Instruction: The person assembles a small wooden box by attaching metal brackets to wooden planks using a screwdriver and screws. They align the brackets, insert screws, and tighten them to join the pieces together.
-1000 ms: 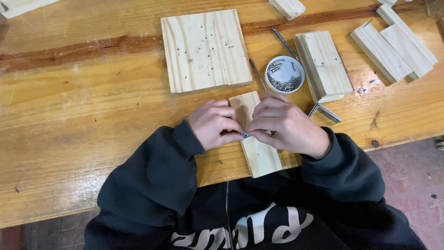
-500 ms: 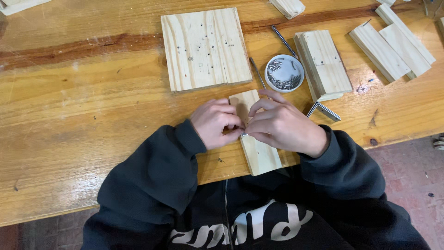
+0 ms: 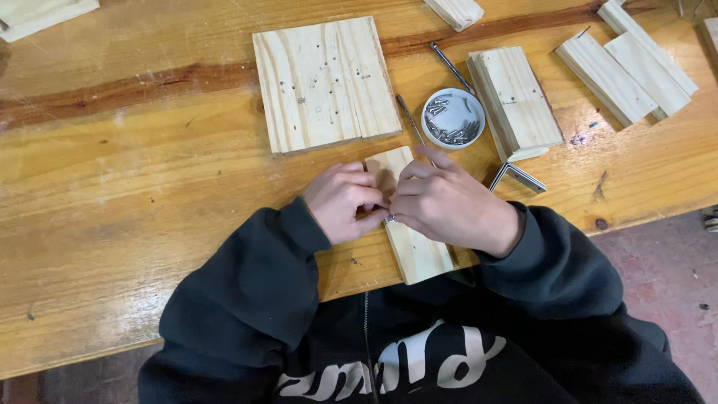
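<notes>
Plank (image 3: 419, 254) lies at the table's (image 3: 112, 224) near edge, left hand (image 3: 340, 202) and right hand (image 3: 449, 206) curled over it, fingertips pinching a small metal piece (image 3: 390, 218) between them; beyond, bracket (image 3: 517, 176), bowl (image 3: 453, 118) of screws, square board (image 3: 325, 82).

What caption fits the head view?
Both hands, left hand and right hand, pinch a small screw over a narrow wooden strip.

Both hands, the left hand (image 3: 342, 200) and the right hand (image 3: 447, 203), met over a narrow wooden strip (image 3: 410, 232) on the workbench (image 3: 112, 194), pinching a small metal piece (image 3: 390, 218) between their fingertips.
</notes>
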